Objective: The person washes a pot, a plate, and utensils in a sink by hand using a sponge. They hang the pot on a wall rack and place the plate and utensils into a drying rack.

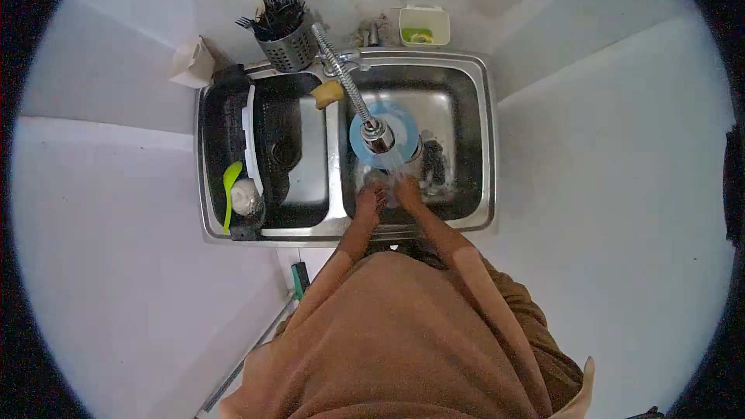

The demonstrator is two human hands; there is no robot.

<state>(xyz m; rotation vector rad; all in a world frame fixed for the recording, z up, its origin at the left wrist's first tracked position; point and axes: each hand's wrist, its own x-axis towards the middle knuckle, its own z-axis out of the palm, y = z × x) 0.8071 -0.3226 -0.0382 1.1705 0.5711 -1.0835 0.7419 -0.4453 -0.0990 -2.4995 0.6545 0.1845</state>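
Both hands are inside the right basin [466,200] of a steel double sink, under running water. My left hand [372,200] is curled around a small greyish, see-through item [376,177] whose kind I cannot make out. Beside it, close to the stream, my right hand [407,191] has its fingers bent; spray hides whether they hold anything. A flexible-neck faucet [378,136] pours water just past the fingertips. Beneath the faucet head sits a round light-blue dish [401,118]. Just right of my right hand lie dark, wet items [434,161] that are hard to identify.
In the left basin [314,178] are a lime-green spoon [231,178], a whitish round item [245,197] and a white-edged rack [250,140]. A yellow sponge [327,95] rests on the divider. Behind stand a perforated cutlery holder [290,53] and a white tub [436,22].
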